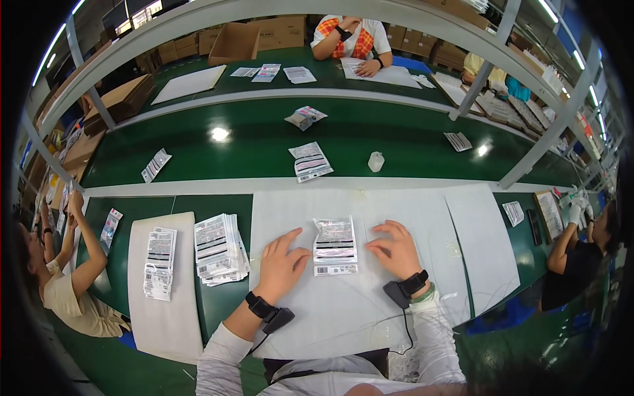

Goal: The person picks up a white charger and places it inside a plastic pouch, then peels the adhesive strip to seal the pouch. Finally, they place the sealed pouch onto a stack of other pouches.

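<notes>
A silver printed pouch lies flat on the white sheet in front of me. My left hand is just left of it, fingers apart and holding nothing. On the pouch's right side, my right hand hovers with fingers curved and spread, a small gap away from the edge. Left of my left hand, a fanned stack of similar pouches rests on the green table. Farther left, a narrower pile of pouches lies on a white foam sheet.
Beyond a pale ledge, a green conveyor surface carries a pouch, a crumpled packet and a small white bottle. Grey metal posts frame the bench. Co-workers sit at the left, right and across.
</notes>
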The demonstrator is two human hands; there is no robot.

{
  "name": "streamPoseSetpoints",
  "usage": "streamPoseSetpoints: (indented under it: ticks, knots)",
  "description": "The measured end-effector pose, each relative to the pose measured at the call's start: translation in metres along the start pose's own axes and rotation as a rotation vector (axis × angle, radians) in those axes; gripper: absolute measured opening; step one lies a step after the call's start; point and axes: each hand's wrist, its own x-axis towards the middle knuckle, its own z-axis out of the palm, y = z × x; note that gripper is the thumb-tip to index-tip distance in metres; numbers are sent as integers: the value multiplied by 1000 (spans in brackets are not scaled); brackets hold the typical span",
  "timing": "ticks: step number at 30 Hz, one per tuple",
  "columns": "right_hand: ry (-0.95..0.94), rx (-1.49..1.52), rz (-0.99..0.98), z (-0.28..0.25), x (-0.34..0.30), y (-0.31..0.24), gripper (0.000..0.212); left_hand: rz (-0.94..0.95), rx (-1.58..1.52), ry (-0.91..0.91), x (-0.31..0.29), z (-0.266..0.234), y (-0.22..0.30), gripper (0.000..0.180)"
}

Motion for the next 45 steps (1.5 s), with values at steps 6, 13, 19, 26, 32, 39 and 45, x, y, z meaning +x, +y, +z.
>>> streamPoseSetpoints:
  ticks: [6, 13, 19, 26, 32, 39, 45]
  knots:
    - [-97, 215, -41, -1, 70, -20, 59, -46, 54, 25, 7, -51, 23, 27]
    - [-108, -160, -292, 2, 154, -4, 70, -224, 178, 130, -24, -103, -36, 29]
    - [178, 119, 10, 29, 105, 8, 67, -190, 464, 160, -61, -85, -86, 30]
    - [77, 311, 96, 21, 17, -4, 53, -189, 276, 252, -6, -93, -18, 24]
    - [124, 328, 131, 18, 19, -14, 41, 186, -60, -151, 34, 10, 47, 39]
    - [49, 226, -44, 18, 32, -17, 44, 197, -29, -326, 39, 30, 30, 43]
    - [-276, 312, -188, 44, 62, -12, 48, 214, 136, -470, 68, 30, 30, 44]
